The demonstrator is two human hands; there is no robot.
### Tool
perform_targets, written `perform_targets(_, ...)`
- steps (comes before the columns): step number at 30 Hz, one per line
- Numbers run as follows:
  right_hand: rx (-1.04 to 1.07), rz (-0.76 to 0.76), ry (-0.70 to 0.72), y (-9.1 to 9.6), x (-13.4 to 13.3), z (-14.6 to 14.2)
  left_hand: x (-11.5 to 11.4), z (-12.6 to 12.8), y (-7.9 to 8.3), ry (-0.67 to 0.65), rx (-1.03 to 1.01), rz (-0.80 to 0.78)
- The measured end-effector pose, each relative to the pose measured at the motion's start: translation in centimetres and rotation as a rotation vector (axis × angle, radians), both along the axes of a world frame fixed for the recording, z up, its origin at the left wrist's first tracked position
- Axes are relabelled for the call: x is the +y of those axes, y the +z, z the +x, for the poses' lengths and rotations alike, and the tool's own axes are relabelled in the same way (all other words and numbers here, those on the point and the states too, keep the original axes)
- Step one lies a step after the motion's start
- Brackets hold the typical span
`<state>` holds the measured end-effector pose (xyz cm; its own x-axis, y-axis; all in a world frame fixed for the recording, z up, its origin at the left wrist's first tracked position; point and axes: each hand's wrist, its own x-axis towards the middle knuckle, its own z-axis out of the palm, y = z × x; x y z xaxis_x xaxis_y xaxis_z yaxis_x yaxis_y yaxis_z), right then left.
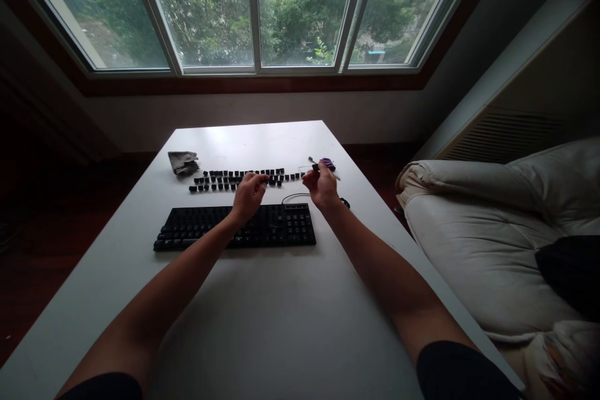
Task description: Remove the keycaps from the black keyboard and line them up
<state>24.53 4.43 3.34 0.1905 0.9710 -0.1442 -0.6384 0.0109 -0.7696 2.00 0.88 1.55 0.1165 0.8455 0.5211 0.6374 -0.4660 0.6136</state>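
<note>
Over the rows of loose black keycaps [225,173] is my left hand [250,195], its fingers pinched at a small dark keycap [265,181]. Whether that keycap is lifted off the table, I cannot tell. My right hand [321,187] is raised at the right end of the rows. Between its thumb and fingers it grips a small black keycap [315,167]. Below both hands lies a black full-size keyboard [274,225], partly covered by my left forearm. Its keys are too dark to make out one by one.
A crumpled grey cloth [183,163] lies left of the keycaps. Behind my right hand is a purple object [327,164], with a thin wire-like tool [305,169] nearby. A cable [294,195] runs from the keyboard. The white table [272,300] stands beside a pale sofa [482,244].
</note>
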Motion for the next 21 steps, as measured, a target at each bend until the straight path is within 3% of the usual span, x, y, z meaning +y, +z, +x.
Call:
perform_targets(7, -0.015, 0.035, -0.012, 0.6, 0.3, 0.5, 4.6, 3.0, -0.7, -0.145, 0.326, -0.056)
perform_targets(13, -0.022, 0.03, -0.018, 1.0, 0.4, 1.2, 7.1, 5.8, -2.0, -0.081, 0.538, -0.005)
perform_targets(21, -0.016, 0.044, -0.004, 1.0, 0.6, 1.5, 8.4, 5.9, -3.4, -0.041, 0.59, -0.009)
